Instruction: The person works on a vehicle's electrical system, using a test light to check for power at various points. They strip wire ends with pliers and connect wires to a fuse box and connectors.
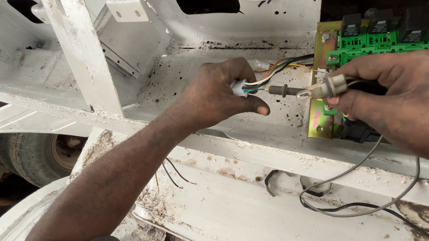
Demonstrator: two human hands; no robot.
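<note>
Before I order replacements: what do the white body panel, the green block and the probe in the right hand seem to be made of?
White body panel: painted sheet metal, judging by rust spots and chipped paint. Green block: apparently moulded plastic, matte, carrying black cube parts. Probe in the right hand: looks like metal with a dark tip; unclear beyond that. The left hand holds a white, probably plastic, connector.

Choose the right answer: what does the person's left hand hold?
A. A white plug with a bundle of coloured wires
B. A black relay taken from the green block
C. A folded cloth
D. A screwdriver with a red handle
A: the left hand closes around a white plug from which coloured wires run to the right, while the right hand holds a small probe-like part close to it.
</note>
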